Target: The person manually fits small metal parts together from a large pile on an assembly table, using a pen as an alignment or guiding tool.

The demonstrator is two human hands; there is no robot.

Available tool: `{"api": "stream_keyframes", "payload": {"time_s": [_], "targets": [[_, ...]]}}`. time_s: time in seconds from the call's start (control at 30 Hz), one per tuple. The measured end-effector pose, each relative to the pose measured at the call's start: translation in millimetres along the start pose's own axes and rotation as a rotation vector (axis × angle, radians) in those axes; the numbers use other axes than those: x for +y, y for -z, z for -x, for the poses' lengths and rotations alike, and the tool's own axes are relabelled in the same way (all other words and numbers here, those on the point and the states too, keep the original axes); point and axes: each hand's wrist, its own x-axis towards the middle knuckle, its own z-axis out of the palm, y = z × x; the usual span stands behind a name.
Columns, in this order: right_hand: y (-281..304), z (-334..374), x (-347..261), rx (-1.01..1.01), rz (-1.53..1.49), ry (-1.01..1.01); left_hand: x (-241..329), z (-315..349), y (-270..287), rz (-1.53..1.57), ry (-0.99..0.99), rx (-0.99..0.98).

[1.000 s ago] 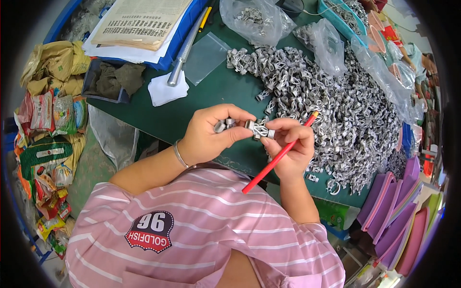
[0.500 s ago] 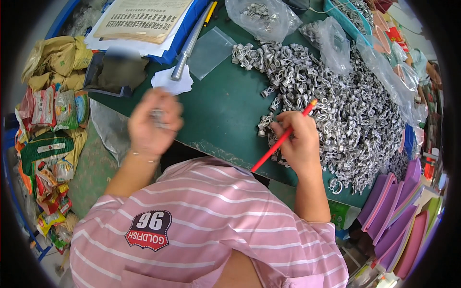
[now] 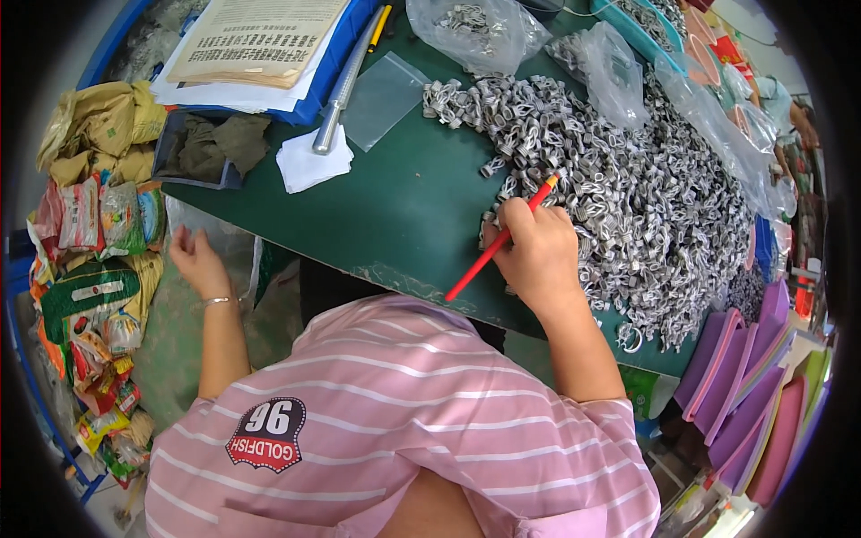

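Note:
My right hand (image 3: 542, 253) grips a slim red pencil-like stick (image 3: 477, 271) with a yellow tip, slanting across the near edge of a large heap of small grey metal looped pieces (image 3: 628, 215). Its fingertips are partly hidden by the stick and lie close to the heap's left edge. Off the table's left edge, my left hand (image 3: 199, 263) is held palm up with fingers loosely curled and apart; nothing shows in it. Beside it hangs a clear plastic bag (image 3: 202, 215).
The green table (image 3: 386, 211) carries a blue tray of papers (image 3: 256, 54), a steel rod (image 3: 345, 94), white paper scraps (image 3: 314, 161), a flat clear bag (image 3: 386, 99) and a bin with dark cloth (image 3: 211, 148). Snack packets (image 3: 99, 215) stand left, purple foam sheets (image 3: 731, 377) right.
My left hand has moved left and down, off the table to the clear bag; the small grey metal pieces it held are no longer seen in it. The right hand has shifted slightly left.

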Motion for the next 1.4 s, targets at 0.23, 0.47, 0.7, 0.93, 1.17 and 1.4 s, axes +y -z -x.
{"api": "stream_keyframes", "payload": {"time_s": [0.23,0.47,0.7,0.93,1.17,1.4], "targets": [[-12,7,4,0.197,-0.279,-0.051,132,123,-95,0.19,-0.201,-1.195],[3,19,1,0.137,-0.39,-0.102,134,156,-138,-0.137,-0.96,-1.21],[-6,19,-7,0.125,-0.525,-0.09,146,146,-131,0.035,-0.169,-1.503],[-5,13,-14,0.064,-1.529,-0.532,164,145,-115,0.238,0.284,-1.493],[-21,23,-17,0.383,-0.996,-0.102,161,152,-114,0.575,-0.088,-1.4],[-13,22,-27,0.501,-0.907,0.024,158,155,-116,0.581,0.563,-1.503]]}}
